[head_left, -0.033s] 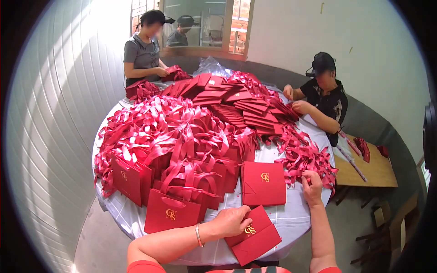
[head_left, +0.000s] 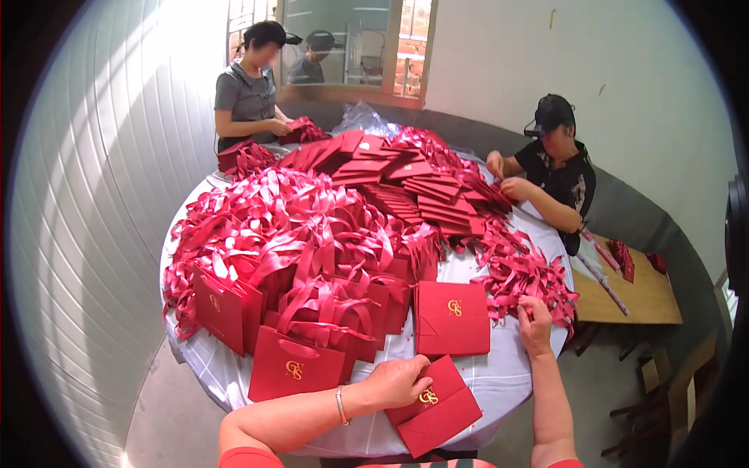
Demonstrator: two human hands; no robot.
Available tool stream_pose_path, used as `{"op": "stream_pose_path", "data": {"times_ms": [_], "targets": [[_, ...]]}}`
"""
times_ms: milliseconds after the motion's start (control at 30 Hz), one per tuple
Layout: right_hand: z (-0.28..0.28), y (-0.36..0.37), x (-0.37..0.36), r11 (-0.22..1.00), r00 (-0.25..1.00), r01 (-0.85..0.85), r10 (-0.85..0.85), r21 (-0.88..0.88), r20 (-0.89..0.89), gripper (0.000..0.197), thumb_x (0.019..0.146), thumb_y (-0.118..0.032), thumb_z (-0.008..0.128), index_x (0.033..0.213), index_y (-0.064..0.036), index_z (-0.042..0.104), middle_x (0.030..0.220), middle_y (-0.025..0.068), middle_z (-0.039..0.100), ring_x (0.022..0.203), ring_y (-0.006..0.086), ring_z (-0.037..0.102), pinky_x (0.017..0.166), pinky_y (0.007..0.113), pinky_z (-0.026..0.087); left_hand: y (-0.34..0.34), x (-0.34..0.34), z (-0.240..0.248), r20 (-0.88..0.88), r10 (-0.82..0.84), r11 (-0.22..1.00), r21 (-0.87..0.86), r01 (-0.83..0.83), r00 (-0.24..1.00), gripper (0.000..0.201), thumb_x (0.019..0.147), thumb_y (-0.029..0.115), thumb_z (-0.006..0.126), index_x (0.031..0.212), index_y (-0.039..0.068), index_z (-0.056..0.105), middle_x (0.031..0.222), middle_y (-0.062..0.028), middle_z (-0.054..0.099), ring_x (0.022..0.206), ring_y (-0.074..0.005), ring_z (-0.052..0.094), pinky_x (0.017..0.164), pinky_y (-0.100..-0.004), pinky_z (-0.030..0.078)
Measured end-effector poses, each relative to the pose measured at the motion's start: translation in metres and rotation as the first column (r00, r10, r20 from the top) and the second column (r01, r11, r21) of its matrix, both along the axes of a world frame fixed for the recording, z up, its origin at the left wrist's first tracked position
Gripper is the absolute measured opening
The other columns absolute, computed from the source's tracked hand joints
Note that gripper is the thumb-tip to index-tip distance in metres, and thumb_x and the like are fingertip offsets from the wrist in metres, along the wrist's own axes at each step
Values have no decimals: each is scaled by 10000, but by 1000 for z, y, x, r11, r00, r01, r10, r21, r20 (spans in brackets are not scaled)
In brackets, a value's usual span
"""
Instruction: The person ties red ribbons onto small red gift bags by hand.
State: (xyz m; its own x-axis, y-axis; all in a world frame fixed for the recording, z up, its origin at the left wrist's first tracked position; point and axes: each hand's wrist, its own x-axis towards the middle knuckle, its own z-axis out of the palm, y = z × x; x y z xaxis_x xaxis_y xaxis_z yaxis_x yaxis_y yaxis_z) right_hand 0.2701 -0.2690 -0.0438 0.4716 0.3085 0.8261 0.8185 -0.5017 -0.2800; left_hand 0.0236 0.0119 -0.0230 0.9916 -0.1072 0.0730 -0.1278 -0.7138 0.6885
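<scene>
- Left hand (head_left: 398, 381) is lying palm-down at lower centre of the frame, fingers (head_left: 422, 373) loosely spread and pressing on a flat red paper bag (head_left: 441, 409) with a gold emblem; no pinch visible.
- That flat red paper bag is lying at the near edge of the round worktop (head_left: 499, 374), tilted, one corner hanging toward the lower edge of the frame.
- Right hand (head_left: 535, 321) is reaching into a pile of red ribbon pieces (head_left: 523, 273) at right centre; fingers are curled into the ribbons, and whether they are pinching one cannot be told.
- A second flat red bag (head_left: 452, 318) is lying just above the left hand, between both hands.
- Finished bags with ribbon handles (head_left: 312, 312) are standing crowded at left centre; one upright bag (head_left: 295, 366) is just beside the left wrist, which is wearing a bracelet (head_left: 341, 405).
- Stacks of flat red bags (head_left: 406, 187) are covering the far half of the worktop.
- A person in a grey shirt (head_left: 246, 93) is standing at upper left, handling red pieces.
- A person in a black cap (head_left: 555, 160) is sitting at upper right, hands at the stacks.
- A wooden bench (head_left: 632, 292) is showing at right.
</scene>
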Motion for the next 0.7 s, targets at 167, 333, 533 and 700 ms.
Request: {"op": "stream_pose_path", "data": {"times_ms": [167, 333, 533, 700], "targets": [[-13, -9, 1, 974, 968, -44, 97, 224, -232, 120, 958, 1, 638, 1067, -44, 619, 892, 103, 705, 764, 149, 677, 692, 284, 540, -2, 2, -2, 13, -10, 1000, 15, 10, 1000, 395, 946, 345, 632, 1181, 30, 601, 961, -244, 710, 912, -437, 683, 795, -519, 539], [-5, -25, 18, 779, 837, -21, 356, 627, -415, 121, 1020, -18, 544, 1112, -39, 619, 880, 40, 694, 748, 99, 631, 717, 226, 517, -5, 2, 11, -31, -8, 999, -49, 6, 1000, 387, 968, 373, 597, 1148, 31, 625, 972, -234, 715, 940, -420, 684, 815, -499, 535], [112, -47, -50, 530, 886, -150, 446, 835, -124, 108, 1044, -107, 508, 1106, -77, 590, 787, -26, 513, 567, 29, 390, 476, 157, 272, 2, 1, 3, -45, 42, 994, -102, -47, 998, 378, 968, 376, 592, 1059, 9, 614, 919, -228, 706, 895, -422, 678, 787, -512, 523], [97, 14, -116, 971, 978, -194, 182, 136, 99, 167, 807, 47, 702, 848, -70, 590, 753, 31, 542, 649, 109, 502, 557, 238, 397, 2, 0, 10, -94, 51, 994, -96, -60, 994, 379, 955, 380, 615, 1054, 14, 627, 926, -208, 715, 896, -394, 690, 779, -487, 530]]}}
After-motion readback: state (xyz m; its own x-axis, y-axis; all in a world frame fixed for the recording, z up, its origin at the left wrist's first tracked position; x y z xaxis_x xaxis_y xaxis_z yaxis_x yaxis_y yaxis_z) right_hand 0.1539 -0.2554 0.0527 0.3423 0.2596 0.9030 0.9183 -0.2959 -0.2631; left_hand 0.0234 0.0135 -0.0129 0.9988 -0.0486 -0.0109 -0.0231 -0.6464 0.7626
